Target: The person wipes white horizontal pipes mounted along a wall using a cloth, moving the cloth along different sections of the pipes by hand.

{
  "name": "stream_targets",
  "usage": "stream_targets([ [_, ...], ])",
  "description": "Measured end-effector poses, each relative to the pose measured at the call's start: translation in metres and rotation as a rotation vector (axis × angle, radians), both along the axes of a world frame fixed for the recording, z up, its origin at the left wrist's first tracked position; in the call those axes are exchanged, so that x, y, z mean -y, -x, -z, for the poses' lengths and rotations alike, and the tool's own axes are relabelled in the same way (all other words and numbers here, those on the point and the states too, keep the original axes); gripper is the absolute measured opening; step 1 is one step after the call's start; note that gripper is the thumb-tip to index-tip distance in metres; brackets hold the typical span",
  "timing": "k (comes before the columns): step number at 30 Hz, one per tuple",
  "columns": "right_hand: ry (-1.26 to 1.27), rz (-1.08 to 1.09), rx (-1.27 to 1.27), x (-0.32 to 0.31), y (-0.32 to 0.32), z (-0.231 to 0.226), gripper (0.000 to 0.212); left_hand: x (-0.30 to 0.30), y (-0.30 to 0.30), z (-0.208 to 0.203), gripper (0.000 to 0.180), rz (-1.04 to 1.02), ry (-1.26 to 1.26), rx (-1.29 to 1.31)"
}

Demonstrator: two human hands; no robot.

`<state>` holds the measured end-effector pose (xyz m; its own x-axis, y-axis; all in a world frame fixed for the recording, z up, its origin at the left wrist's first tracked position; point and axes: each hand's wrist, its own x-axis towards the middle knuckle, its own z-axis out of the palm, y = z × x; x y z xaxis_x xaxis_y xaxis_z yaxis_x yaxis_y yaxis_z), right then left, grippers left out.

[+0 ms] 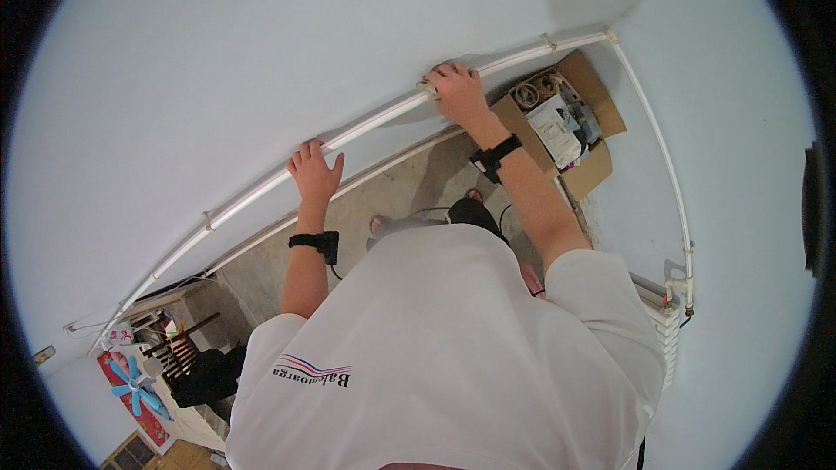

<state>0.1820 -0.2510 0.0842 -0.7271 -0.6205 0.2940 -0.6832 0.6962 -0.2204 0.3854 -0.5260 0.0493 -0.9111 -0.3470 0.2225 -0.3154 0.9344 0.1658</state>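
A long white pipe (pixel 374 123) with a thin red stripe runs along the pale wall, held off it by small clips. My left hand (pixel 314 176) is on the pipe left of the middle, its fingers curled over the top and its thumb sticking out to the right. Farther right, my right hand (pixel 459 96) has its fingers hooked over the same pipe, right beside a pipe clip (pixel 427 88). The fingertips of that hand are partly hidden behind the pipe. Both wrists carry black straps with a small device.
An open cardboard box (pixel 599 91) of mixed items stands right of my right arm. A second white pipe (pixel 653 135) goes down the right wall to a white radiator (pixel 666 335). At lower left are a blue fan (pixel 137 387) and a dark cloth (pixel 209 379).
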Motion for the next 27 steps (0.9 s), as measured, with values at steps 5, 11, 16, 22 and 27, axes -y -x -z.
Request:
stream_targets([
  [5, -0.049, -0.019, 0.004, 0.030, -0.024, -0.004, 0.028, 0.001, -0.001, 0.001, 0.051, 0.000, -0.015, 0.022],
  [11, 0.025, -0.073, -0.030, 0.070, -0.058, 0.005, 0.029, 0.000, 0.000, 0.003, 0.052, 0.001, 0.011, 0.026],
  [16, 0.127, -0.146, -0.104, 0.094, -0.082, 0.008, 0.023, 0.000, 0.000, 0.005, 0.051, 0.010, 0.004, -0.004],
  [22, 0.179, -0.182, -0.065, 0.095, -0.082, 0.011, 0.027, 0.001, 0.001, 0.005, 0.051, 0.006, 0.013, -0.003],
  [27, 0.083, -0.139, 0.007, 0.068, -0.061, 0.006, 0.036, 0.001, 0.001, 0.002, 0.050, 0.000, -0.005, 0.010],
])
